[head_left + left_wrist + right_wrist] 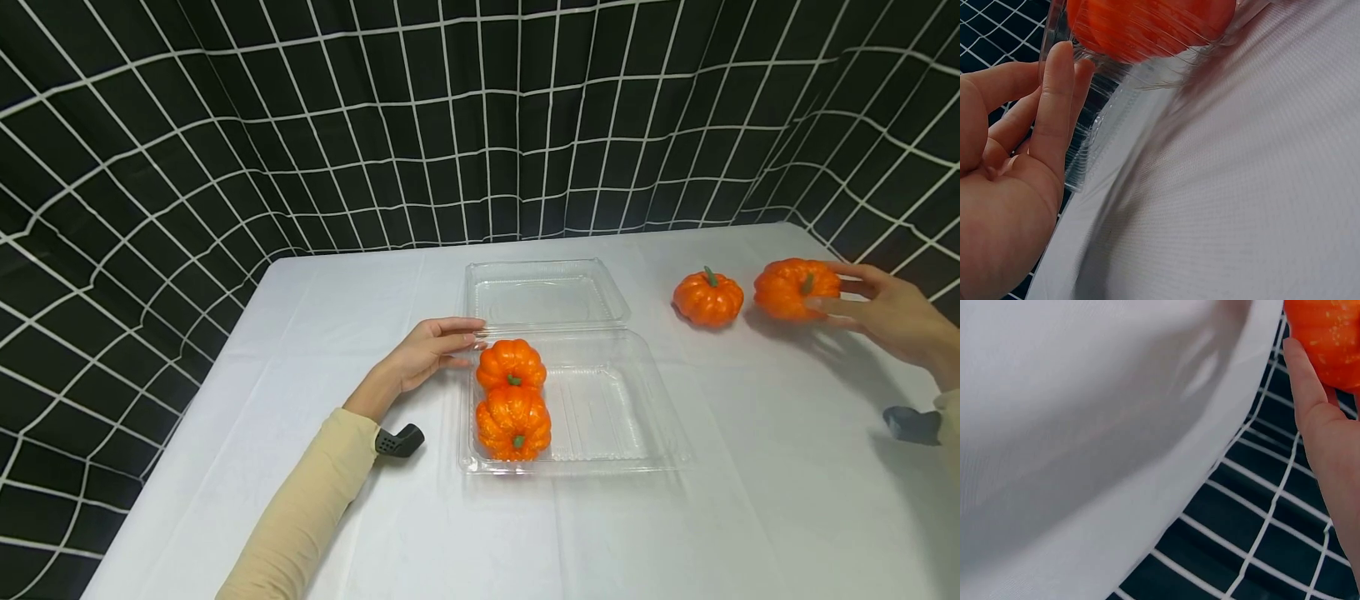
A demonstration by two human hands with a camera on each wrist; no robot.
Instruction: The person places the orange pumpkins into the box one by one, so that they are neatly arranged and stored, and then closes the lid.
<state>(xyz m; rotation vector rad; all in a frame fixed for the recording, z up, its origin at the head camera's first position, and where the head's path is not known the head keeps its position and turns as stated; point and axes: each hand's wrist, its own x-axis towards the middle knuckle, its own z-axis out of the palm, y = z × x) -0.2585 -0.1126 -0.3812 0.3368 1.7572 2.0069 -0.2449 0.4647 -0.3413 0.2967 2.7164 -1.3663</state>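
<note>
My right hand [892,312] grips a small orange pumpkin [795,289] from its right side, fingers and thumb spread around it. The pumpkin's shadow falls on the cloth below. In the right wrist view, part of that pumpkin [1329,344] shows beyond the thumb [1304,375]. Just left of it sits another pumpkin [708,298] with a green stem. My left hand [431,354] rests its rather straight fingers at the left edge of an opened clear plastic clamshell container [600,408], near the hinge. Two pumpkins [513,423] lie one behind the other along the container's left side.
The container's lid [536,292] lies folded back behind its base. White cloth [360,517] covers the table, and black curtains with a white grid [450,125] hang behind and at both sides. A dark wrist device [400,442] sits by the left cuff.
</note>
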